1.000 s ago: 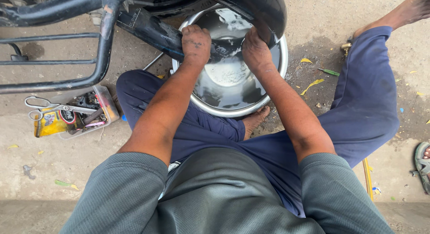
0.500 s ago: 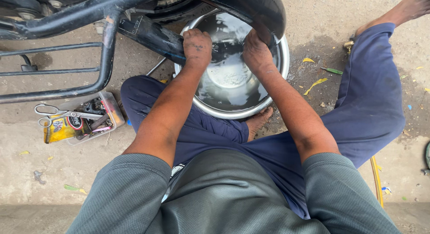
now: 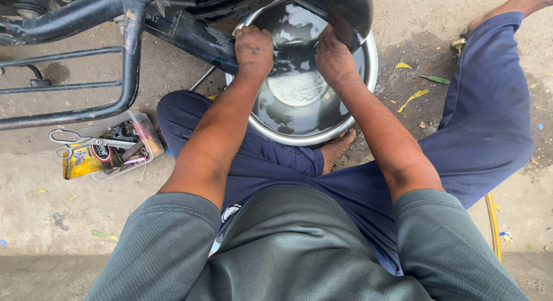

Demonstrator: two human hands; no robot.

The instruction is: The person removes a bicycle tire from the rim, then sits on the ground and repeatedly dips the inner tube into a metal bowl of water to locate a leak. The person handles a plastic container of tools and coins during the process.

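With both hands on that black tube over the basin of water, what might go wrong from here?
Three possible risks:
1. The left hand and right hand grip the black tube over the water; wet rubber may slip.
2. The steel basin sits against the bare foot; a shift of the leg might tip or spill it.
3. Scissors lie across the small tool box beside the knee and could get knocked.

- The ground (image 3: 40, 220) is bare, dusty concrete, with a darker damp patch at the upper right of the frame.
- A steel basin (image 3: 271, 125) of water sits on it at upper centre.
- A clear plastic box (image 3: 147, 134) of small tools lies at the left, scissors (image 3: 78, 141) across it.
- A green-handled screwdriver (image 3: 435, 79) and yellow scraps (image 3: 412, 98) lie at the upper right.
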